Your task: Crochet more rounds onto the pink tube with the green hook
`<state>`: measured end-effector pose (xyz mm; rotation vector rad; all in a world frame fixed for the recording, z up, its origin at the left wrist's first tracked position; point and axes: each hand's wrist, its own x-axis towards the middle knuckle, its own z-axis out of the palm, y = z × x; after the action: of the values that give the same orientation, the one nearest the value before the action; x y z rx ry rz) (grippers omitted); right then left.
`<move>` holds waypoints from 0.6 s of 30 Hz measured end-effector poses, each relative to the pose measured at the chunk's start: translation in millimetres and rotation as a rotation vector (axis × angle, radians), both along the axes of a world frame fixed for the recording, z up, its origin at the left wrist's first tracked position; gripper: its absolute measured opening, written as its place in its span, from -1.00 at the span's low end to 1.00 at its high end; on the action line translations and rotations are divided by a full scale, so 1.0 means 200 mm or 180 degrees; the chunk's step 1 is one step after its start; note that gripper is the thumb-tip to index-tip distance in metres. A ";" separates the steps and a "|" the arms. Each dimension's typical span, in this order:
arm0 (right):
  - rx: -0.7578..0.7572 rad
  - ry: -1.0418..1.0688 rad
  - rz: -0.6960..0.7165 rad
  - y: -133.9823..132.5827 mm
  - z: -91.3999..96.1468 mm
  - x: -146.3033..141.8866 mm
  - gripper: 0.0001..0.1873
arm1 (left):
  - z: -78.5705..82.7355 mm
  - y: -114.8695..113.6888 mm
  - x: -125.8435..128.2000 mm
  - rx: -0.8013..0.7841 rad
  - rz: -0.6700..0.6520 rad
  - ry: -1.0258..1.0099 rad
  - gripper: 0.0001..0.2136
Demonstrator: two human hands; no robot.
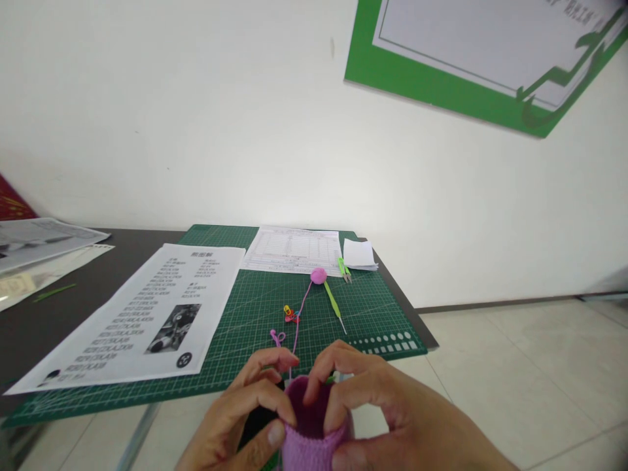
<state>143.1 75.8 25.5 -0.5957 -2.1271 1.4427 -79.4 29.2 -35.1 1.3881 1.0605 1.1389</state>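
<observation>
Low in the head view, a hollow purple crocheted piece (314,451) hangs just in front of the table edge, its round opening facing up. My left hand (245,418) pinches the left side of its rim. On the right side my right hand (377,405) grips the rim, with fingers reaching into the opening and the thumb outside. A strand of purple yarn runs from behind the piece to a small ball of yarn (318,276) on the green cutting mat (373,307). A green-handled crochet hook (334,304) lies beside the ball.
Several small coloured stitch markers (290,314) and a purple yarn loop (277,337) lie on the mat. Green thread snips (344,269) are near a stack of white paper (360,254). A printed pattern sheet (132,314) covers the left; a form (294,248) lies at the back.
</observation>
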 end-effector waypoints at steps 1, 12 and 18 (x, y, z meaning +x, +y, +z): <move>0.0006 -0.0017 -0.0017 0.00 0.00 0.00 -0.89 | 0.00 0.00 -0.01 0.0020 0.0126 0.0130 -0.77; -0.0064 -0.0141 -0.0289 0.00 0.02 0.03 -0.90 | -0.23 0.06 -0.21 0.0919 0.1303 0.2324 -0.57; 0.0040 -0.0089 -0.0277 0.01 0.00 0.02 -0.85 | -0.07 -0.01 -0.04 0.1187 0.1087 0.1163 -0.70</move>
<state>146.9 77.3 26.3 -0.6989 -2.1031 1.3806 -87.9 27.2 -49.8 1.8035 1.4375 1.4159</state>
